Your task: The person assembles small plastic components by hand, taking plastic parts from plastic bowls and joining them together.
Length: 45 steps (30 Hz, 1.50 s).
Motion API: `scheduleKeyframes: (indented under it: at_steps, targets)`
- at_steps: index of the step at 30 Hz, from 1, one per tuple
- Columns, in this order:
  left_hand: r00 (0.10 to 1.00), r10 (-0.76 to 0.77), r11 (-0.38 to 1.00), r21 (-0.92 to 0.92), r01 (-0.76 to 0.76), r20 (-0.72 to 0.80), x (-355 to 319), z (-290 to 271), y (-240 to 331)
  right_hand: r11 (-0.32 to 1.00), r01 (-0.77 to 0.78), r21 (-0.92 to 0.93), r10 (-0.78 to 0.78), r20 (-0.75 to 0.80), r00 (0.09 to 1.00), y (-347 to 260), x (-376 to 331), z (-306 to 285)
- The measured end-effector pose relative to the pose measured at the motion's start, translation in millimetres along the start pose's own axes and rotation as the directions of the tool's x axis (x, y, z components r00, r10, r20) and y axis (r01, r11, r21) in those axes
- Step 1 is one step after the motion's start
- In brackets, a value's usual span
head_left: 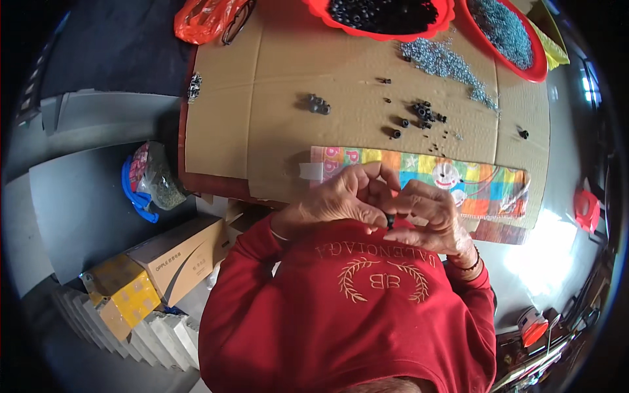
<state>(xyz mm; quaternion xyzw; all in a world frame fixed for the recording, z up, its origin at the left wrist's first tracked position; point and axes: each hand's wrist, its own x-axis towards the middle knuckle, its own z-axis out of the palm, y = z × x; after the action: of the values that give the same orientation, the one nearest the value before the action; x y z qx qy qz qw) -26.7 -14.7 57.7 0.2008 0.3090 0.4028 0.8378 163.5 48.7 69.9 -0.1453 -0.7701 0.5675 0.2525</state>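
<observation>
Close to my chest, over the near edge of the cardboard-covered table, my left hand (354, 196) and my right hand (432, 216) meet with bent fingers. Between their fingertips they pinch a small black part (390, 221), mostly covered by the fingers. A colourful checked cloth (419, 171) lies just beyond my hands. Farther off, a loose pile of small black round parts (424, 112) sits on the cardboard (282, 98). Left of it is a small cluster of dark grey parts (318, 104).
At the far side stands a red basin (380, 34) of black parts. A second red basin (541, 65) holds tiny blue-grey pieces; more such pieces (442, 62) are spilled nearby. A red plastic bag (204, 21) lies far left. Cardboard boxes (183, 259) stand below, left.
</observation>
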Motion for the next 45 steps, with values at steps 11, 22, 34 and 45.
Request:
scheduleKeyframes:
  at_steps: [11,22,34,45]
  targets:
    - [0.993,-0.038,0.991,-0.121,0.052,0.110,-36,-6,-19,0.988,0.147,0.042,-0.152,0.174,0.973,-23,11,28]
    - [0.994,-0.012,0.986,-0.166,0.030,0.107,-48,-27,-27,0.993,-0.083,0.085,0.069,0.159,0.985,-22,20,40]
    - [0.938,0.309,0.919,-0.203,-0.337,-0.158,1,-39,-32,0.984,-0.058,-0.168,-0.007,-0.364,0.931,20,21,41]
    - [0.935,0.325,0.889,-0.291,-0.354,-0.143,38,-30,-30,0.848,-0.129,0.515,0.380,-0.418,0.825,47,-7,21]
